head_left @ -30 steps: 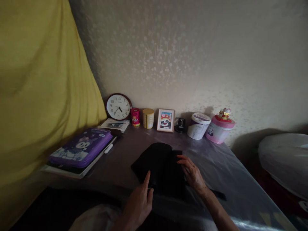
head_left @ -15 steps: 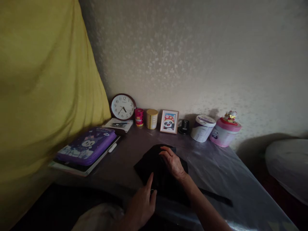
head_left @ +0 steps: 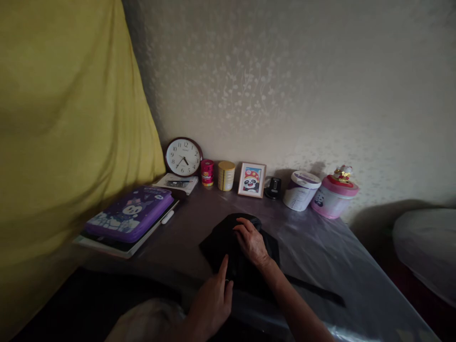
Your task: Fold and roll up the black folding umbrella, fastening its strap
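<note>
1. A yellow curtain [head_left: 60,118] hung at the left, beside a purple case [head_left: 130,214] lying on the table [head_left: 320,247].
2. The left hand [head_left: 212,304] rested on the near edge of the black cloth [head_left: 221,240], forefinger stretched out, other fingers loosely curled, gripping nothing.
3. The black cloth lay folded at the table's middle; it looked soft, light and limp, best taken at a folded edge or corner.
4. The right hand [head_left: 251,242] lay flat on top of the cloth, fingers spread and pressing, not clenched.
5. A clock [head_left: 183,157], a framed picture [head_left: 251,179] and a pink tin [head_left: 334,195] stood along the wall.
</note>
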Motion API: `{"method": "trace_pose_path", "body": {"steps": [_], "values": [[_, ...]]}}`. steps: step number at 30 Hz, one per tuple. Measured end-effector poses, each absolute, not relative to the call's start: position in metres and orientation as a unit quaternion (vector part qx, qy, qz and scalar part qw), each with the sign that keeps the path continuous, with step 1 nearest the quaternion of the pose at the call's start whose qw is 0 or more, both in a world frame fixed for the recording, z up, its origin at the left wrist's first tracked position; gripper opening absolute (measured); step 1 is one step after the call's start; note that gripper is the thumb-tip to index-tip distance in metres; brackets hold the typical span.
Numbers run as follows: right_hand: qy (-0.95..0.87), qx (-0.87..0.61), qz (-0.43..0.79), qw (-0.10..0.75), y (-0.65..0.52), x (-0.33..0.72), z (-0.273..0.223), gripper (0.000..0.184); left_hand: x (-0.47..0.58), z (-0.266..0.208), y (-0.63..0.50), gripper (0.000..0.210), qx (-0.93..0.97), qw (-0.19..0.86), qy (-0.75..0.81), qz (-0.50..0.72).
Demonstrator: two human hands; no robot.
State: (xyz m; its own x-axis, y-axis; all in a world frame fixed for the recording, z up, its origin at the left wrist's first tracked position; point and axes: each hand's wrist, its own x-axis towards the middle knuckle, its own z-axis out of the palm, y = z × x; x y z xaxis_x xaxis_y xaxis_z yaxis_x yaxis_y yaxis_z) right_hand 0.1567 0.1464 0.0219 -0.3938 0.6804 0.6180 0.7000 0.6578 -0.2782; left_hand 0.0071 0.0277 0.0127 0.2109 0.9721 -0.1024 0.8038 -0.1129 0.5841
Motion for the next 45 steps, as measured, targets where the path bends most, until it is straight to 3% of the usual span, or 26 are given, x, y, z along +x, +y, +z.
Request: {"method": "trace_pose_path", "body": {"steps": [8, 14, 18, 27, 34, 37, 43, 45], "values": [[-0.807, -0.458, -0.014, 0.374, 0.141, 0.141, 0.02, 0.015, 0.007, 0.009, 0.026, 0.056, 0.734, 0.261, 0.604, 0.17], [-0.795, -0.466, 0.006, 0.389, 0.124, 0.135, 0.019, 0.024, 0.008, 0.005, 0.026, 0.056, 0.736, 0.261, 0.603, 0.167], [-0.805, -0.439, 0.013, 0.399, 0.114, 0.14, 0.015, 0.014, 0.008, 0.005, 0.026, 0.055, 0.736, 0.247, 0.612, 0.153], [-0.849, -0.38, 0.044, 0.365, 0.133, 0.145, 0.016, 0.017, 0.007, 0.008, 0.025, 0.055, 0.726, 0.265, 0.614, 0.158], [-0.859, -0.376, 0.032, 0.345, 0.171, 0.153, 0.019, 0.018, 0.006, 0.012, 0.024, 0.067, 0.715, 0.297, 0.588, 0.232], [-0.867, -0.361, 0.05, 0.34, 0.18, 0.155, 0.021, 0.019, 0.005, 0.013, 0.025, 0.058, 0.748, 0.278, 0.568, 0.2], [-0.826, -0.373, 0.055, 0.419, 0.156, 0.169, 0.025, 0.019, 0.005, 0.011, 0.026, 0.053, 0.745, 0.272, 0.579, 0.188], [-0.829, -0.382, 0.054, 0.405, 0.143, 0.176, 0.021, 0.019, 0.006, 0.01, 0.026, 0.053, 0.74, 0.276, 0.584, 0.188]]}}
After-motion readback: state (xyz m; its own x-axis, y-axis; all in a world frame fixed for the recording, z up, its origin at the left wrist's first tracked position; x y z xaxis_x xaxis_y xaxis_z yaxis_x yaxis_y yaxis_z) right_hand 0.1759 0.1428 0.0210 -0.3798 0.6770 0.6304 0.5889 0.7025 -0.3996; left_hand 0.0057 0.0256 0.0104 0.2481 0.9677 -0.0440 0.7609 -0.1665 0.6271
